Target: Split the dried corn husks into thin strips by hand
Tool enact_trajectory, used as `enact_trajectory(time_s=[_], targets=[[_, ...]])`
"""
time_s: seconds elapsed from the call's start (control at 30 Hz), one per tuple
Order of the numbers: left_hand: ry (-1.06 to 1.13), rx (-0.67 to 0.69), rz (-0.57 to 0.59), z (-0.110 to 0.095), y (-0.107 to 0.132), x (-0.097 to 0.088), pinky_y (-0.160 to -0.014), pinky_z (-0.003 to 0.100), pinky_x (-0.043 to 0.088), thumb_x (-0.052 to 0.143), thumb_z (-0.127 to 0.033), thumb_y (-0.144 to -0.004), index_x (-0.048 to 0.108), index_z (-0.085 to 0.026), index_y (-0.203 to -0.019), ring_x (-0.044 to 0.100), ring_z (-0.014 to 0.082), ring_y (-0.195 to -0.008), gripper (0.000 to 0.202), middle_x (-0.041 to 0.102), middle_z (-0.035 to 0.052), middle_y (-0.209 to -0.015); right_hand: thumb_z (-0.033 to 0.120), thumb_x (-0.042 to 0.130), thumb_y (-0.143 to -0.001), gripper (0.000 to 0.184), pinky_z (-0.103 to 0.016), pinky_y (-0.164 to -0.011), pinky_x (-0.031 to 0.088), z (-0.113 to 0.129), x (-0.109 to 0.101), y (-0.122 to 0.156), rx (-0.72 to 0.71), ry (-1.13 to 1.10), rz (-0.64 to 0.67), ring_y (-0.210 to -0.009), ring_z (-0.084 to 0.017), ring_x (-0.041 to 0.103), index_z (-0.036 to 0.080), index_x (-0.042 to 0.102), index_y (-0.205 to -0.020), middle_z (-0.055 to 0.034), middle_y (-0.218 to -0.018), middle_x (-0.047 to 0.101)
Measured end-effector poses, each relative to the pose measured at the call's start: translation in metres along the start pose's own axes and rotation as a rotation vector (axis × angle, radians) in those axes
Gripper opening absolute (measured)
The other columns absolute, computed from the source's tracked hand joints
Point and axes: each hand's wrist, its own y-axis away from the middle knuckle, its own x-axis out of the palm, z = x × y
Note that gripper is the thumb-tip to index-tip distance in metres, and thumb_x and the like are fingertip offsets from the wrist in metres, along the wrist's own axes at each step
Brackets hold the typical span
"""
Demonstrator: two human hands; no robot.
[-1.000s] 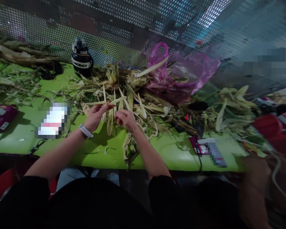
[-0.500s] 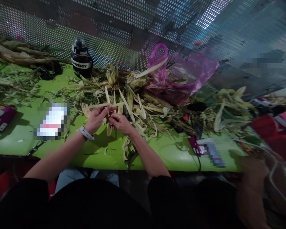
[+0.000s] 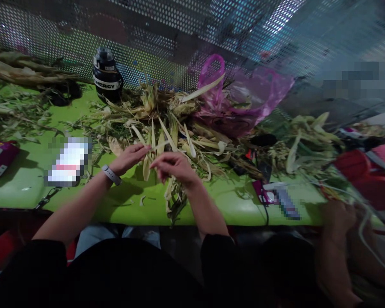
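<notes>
My left hand [image 3: 131,156], wearing a watch with a pale band, has its fingers stretched forward and pinched at the tips on a narrow pale corn husk strip [image 3: 161,146]. My right hand [image 3: 175,167] is just to the right, index finger extended and the others loosely bent, with nothing visible in it. Between and beneath the hands hangs a broader husk piece [image 3: 146,169]. Right ahead lies a heap of dry corn husks [image 3: 167,107], several pale strips pointing toward me. A twisted husk bunch [image 3: 173,201] droops over the table's front edge.
A black bottle [image 3: 107,79] stands behind the heap, beside a pink plastic bag [image 3: 244,107]. Phones lie left [image 3: 69,160] and right [image 3: 286,202] on the green table [image 3: 122,205]. Tissue pack [image 3: 0,158] at far left. Another person's hand [image 3: 340,214] is at right.
My right hand has come away from the husk strip, its index finger now extended. The left hand's fingers have straightened. My view has shifted slightly.
</notes>
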Motion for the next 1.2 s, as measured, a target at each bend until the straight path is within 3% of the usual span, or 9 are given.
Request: enact_trajectory(time_s=[0.07,0.13,0.2,0.33,0.5,0.67,0.93,1.07,1.2], targets=[[-0.098,-0.008,0.126,0.0,0.002,0.003,-0.045,0.021,0.024,0.073,-0.047,-0.08,0.07,-0.017,-0.068,0.035,0.0085,-0.05,0.032,0.045,-0.0013,-0.056,0.048,0.061,-0.091,0.028,-0.025,-0.061,0.051,0.007,-0.013,0.003,-0.179,0.086,-0.358,-0.062,-0.011,0.062,0.023,0.073,-0.09,-0.0003,-0.072,0.068],[-0.158,-0.029,0.221,0.001,0.003,0.006,-0.045,0.022,0.023,0.075,-0.047,-0.078,0.071,-0.017,-0.069,0.034,0.0091,-0.05,0.031,0.045,-0.0009,-0.056,0.048,0.067,-0.086,0.027,-0.03,-0.083,0.051,0.006,-0.023,-0.002,-0.214,0.295,-0.508,-0.089,-0.016,0.065,0.022,0.074,-0.085,-0.0045,-0.091,0.071],[-0.181,-0.059,0.299,0.003,0.003,0.009,-0.045,0.022,0.02,0.074,-0.049,-0.078,0.071,-0.017,-0.068,0.031,0.0086,-0.049,0.033,0.043,-0.0012,-0.055,0.052,0.07,-0.082,0.033,-0.033,-0.093,0.048,-0.002,-0.028,-0.01,-0.126,0.372,-0.388,-0.097,-0.019,0.064,0.02,0.074,-0.078,-0.0054,-0.091,0.071],[-0.144,-0.113,0.342,0.006,0.0,0.012,-0.043,0.022,0.015,0.073,-0.048,-0.079,0.071,-0.016,-0.068,0.026,0.0071,-0.047,0.034,0.038,-0.0024,-0.052,0.054,0.071,-0.079,0.036,-0.03,-0.085,0.048,-0.018,-0.024,-0.024,0.015,0.187,-0.18,-0.085,-0.016,0.063,0.018,0.071,-0.079,-0.0025,-0.083,0.069],[-0.176,-0.122,0.333,0.0,0.0,0.016,-0.043,0.021,0.014,0.075,-0.05,-0.077,0.066,-0.014,-0.058,0.025,0.0059,-0.045,0.041,0.034,-0.0032,-0.049,0.051,0.076,-0.074,0.036,-0.027,-0.077,0.047,-0.03,-0.019,-0.032,-0.056,0.036,-0.27,-0.074,-0.012,0.057,0.017,0.065,-0.071,0.0008,-0.074,0.061],[-0.193,-0.113,0.372,-0.004,0.002,0.017,-0.042,0.022,0.014,0.073,-0.05,-0.08,0.077,-0.015,-0.079,0.026,0.0064,-0.045,0.036,0.035,-0.0037,-0.048,0.053,0.077,-0.072,0.038,-0.027,-0.08,0.048,-0.032,-0.023,-0.036,-0.12,0.067,-0.403,-0.076,-0.012,0.056,0.017,0.065,-0.07,0.0,-0.078,0.062],[0.11,-0.159,0.04,0.012,-0.006,0.012,-0.044,0.018,0.03,0.079,-0.047,-0.075,0.075,-0.016,-0.078,0.04,0.0058,-0.049,0.032,0.063,0.0031,-0.065,0.072,0.057,-0.081,0.059,-0.023,-0.051,0.047,-0.013,-0.047,-0.023,0.196,-0.027,-0.255,-0.054,-0.011,0.058,0.015,0.066,-0.069,-0.004,-0.06,0.063],[0.131,-0.162,0.004,0.011,-0.007,0.013,-0.044,0.017,0.029,0.081,-0.045,-0.071,0.076,-0.014,-0.077,0.039,0.0034,-0.049,0.031,0.07,0.006,-0.077,0.063,0.075,-0.071,0.05,-0.02,-0.042,0.032,-0.014,-0.047,-0.02,0.109,0.07,-0.134,-0.043,-0.006,0.043,0.016,0.059,-0.064,0.0043,-0.049,0.051],[0.121,-0.145,0.02,0.009,-0.006,0.014,-0.044,0.018,0.026,0.081,-0.041,-0.071,0.075,-0.013,-0.071,0.037,0.0025,-0.048,0.029,0.069,0.0061,-0.074,0.064,0.075,-0.07,0.051,-0.022,-0.046,0.027,-0.021,-0.044,-0.024,0.013,0.141,-0.255,-0.046,-0.005,0.036,0.017,0.056,-0.064,0.0073,-0.049,0.044]])
